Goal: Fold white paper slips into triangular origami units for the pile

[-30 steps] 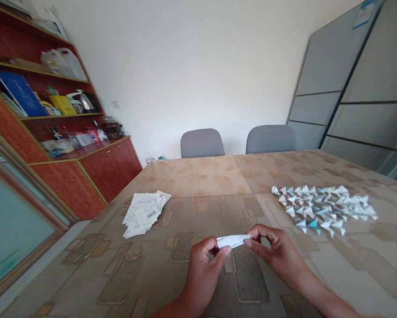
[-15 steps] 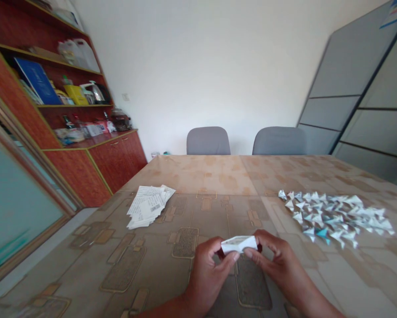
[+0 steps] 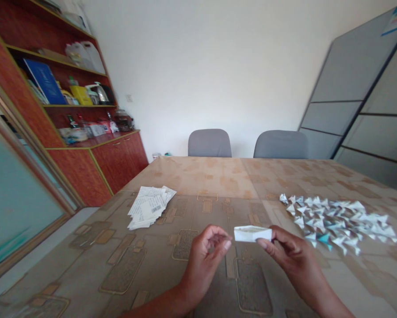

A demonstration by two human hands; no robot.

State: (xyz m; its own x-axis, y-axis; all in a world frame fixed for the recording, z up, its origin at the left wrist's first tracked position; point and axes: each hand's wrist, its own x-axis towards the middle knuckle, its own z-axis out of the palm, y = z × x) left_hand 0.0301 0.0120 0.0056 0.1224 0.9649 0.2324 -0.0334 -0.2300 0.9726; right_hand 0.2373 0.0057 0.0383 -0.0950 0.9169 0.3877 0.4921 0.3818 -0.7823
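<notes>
in the head view, the person's right hand (image 3: 296, 256) is closed in a pinch on the right end of a small strip of folded white paper (image 3: 252, 234), thumb at the near side and fingers behind, holding it up over the near middle of the table (image 3: 218, 174). the paper lies roughly level, with a narrow opening along its top. the left hand (image 3: 205, 254) is just beside the paper's left end, apart from it, its thumb and forefinger tips close to each other; whether those tips touch, one cannot tell. to the left, a loose, overlapping pile of printed slips (image 3: 148, 206) lies on the table. to the right, many small pointed folded pieces (image 3: 339, 221) are spread in rough rows, mostly white, with a teal one (image 3: 324, 239) at the near edge. two grey chairs (image 3: 209, 142) stand at the far side.
</notes>
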